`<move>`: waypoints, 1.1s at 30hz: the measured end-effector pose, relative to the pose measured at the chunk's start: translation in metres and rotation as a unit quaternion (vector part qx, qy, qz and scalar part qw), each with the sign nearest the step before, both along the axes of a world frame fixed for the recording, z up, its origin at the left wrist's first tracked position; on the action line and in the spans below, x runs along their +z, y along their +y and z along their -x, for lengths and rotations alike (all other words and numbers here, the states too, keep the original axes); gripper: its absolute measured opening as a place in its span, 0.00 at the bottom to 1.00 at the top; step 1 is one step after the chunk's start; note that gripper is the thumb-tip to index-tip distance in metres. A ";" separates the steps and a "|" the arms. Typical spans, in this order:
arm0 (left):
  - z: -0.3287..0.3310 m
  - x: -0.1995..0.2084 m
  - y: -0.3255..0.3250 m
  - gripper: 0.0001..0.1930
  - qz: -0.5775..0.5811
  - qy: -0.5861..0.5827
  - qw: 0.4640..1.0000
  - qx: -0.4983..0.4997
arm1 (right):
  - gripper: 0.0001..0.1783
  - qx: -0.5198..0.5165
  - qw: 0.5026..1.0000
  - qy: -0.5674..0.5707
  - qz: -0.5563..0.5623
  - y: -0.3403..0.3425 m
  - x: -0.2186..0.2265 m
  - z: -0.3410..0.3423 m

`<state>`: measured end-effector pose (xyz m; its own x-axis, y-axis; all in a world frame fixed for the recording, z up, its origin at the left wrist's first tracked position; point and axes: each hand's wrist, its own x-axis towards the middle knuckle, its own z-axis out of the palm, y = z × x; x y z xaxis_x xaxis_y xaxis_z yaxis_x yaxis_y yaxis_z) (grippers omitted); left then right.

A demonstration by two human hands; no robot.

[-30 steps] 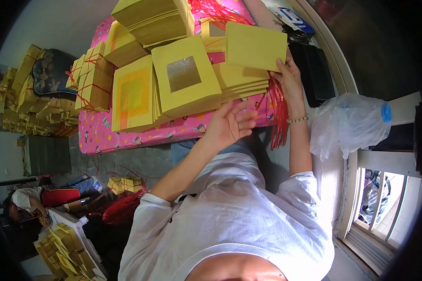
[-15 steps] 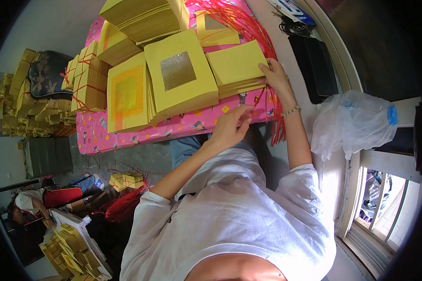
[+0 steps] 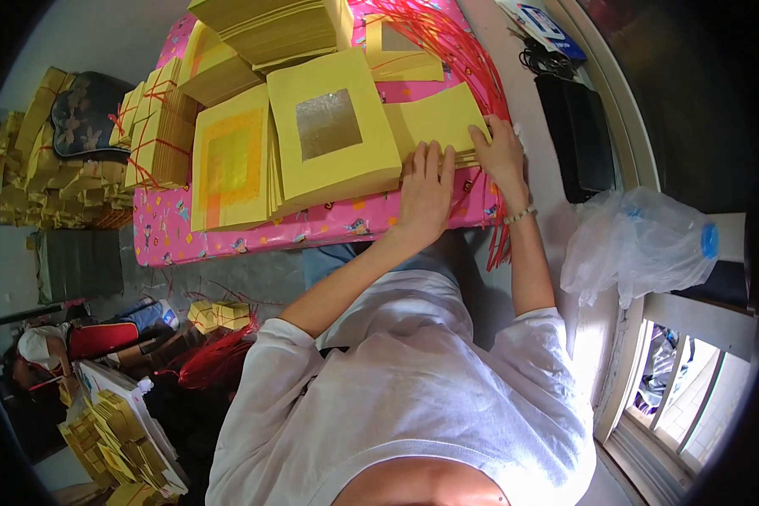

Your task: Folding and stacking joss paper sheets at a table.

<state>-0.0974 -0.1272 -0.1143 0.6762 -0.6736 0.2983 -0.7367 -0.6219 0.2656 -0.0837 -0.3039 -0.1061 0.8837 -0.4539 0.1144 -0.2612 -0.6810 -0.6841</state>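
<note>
On the right of the pink table lies a low stack of plain yellow paper [image 3: 434,122]. My right hand [image 3: 500,156] grips its right edge, thumb on top and fingers around the side. The fingers of my left hand [image 3: 427,190] are stretched and lie on the stack's near edge; the hand holds nothing. Just left of my left hand stands a thick stack of yellow paper with a silver square [image 3: 329,124] on top. Another stack, its top sheet bearing an orange and gold square [image 3: 230,164], sits farther left.
Red strings [image 3: 455,46] trail down the table's right side. Tied yellow bundles [image 3: 160,139] stand at the left edge, and a tall stack [image 3: 270,34] at the back. A clear plastic bag [image 3: 637,244] lies on the right ledge. Another person [image 3: 46,346] is at the lower left.
My left hand has moved up and forward from above the table's front edge onto the small stack. My right hand remains at its right edge. The view has shifted slightly.
</note>
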 end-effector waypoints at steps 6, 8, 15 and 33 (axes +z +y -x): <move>0.002 -0.004 0.001 0.41 -0.017 0.003 1.000 -0.002 | 0.19 -0.024 0.984 0.008 0.174 0.007 0.002 0.012; 0.002 -0.003 0.003 0.39 0.009 0.020 1.000 -0.002 | 0.18 -0.039 0.977 -0.040 0.208 0.013 0.011 0.013; 0.004 0.014 0.004 0.41 0.054 0.051 0.997 0.005 | 0.12 0.124 0.985 -0.100 -0.062 0.051 0.079 0.015; -0.007 0.080 0.128 0.10 0.213 -0.011 0.977 0.015 | 0.11 0.405 0.904 -0.102 0.095 0.088 0.086 -0.005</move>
<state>-0.0901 0.0010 -0.0343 0.6848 -0.4644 0.5616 -0.7276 -0.4797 0.4905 -0.0791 -0.2154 -0.0199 0.8688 0.3770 0.3209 0.4940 -0.7027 -0.5120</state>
